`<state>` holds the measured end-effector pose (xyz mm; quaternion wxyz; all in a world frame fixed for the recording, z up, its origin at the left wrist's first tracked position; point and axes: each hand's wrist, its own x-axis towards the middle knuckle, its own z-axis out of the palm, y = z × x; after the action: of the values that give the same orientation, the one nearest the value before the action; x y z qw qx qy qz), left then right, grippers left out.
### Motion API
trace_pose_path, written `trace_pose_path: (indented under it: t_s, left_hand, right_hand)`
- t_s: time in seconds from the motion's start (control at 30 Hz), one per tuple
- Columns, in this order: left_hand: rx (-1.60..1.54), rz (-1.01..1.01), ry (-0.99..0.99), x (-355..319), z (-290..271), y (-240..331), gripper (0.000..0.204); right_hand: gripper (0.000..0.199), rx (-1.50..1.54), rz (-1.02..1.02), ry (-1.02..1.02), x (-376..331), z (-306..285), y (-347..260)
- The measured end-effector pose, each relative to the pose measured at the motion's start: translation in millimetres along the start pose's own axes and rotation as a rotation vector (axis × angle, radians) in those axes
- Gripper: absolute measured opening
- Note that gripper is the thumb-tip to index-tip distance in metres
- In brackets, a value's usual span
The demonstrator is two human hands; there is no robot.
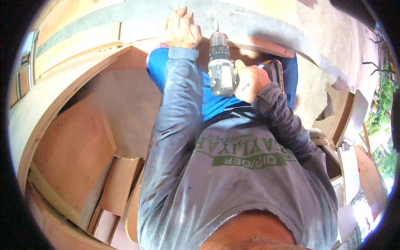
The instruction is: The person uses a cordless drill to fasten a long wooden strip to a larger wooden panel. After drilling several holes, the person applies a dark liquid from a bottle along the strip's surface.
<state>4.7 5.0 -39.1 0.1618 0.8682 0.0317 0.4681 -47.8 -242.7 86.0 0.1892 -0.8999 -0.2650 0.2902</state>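
Observation:
A cordless drill (221,73) with a silver and black body is gripped in my right hand (252,81), its bit pointing away from me. The bit's tip (216,26) lies over a long grey board (137,18) ahead; whether it touches cannot be made out. To the left of the drill, my left hand (182,30) lies on the same board, palm down with its fingers stretched forward. A wooden batten (266,46) runs along the board's near side, just beyond my knees.
At left stands an open wooden frame (75,85) with plywood panels (71,141) inside. Wood offcuts (118,183) lean behind it. More panels and a torn sheet (333,106) are at right, near metal hooks (377,68) and greenery (385,112).

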Motion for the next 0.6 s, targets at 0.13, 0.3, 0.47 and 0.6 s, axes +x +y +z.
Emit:
trace_pose_path:
  t_s: [0.13,0.3,0.47,0.6]
  left_hand:
    - [-0.015,0.001,0.018,1,6,-4,0.025]
    - [-0.009,0.039,-0.018,-1,0,-2,0.028]
    - [-0.012,-0.003,-0.005,-4,3,-2,0.025]
    - [-0.019,0.010,-0.020,-3,3,-7,0.026]
  right_hand:
    - [0.036,0.006,-0.057,0.188,33,-5,-2]
    - [0.036,0.015,0.023,0.042,10,-2,-13]
    - [0.053,-0.080,0.000,0.077,34,-14,-16]
    - [0.035,-0.046,0.041,0.062,17,-8,-26]
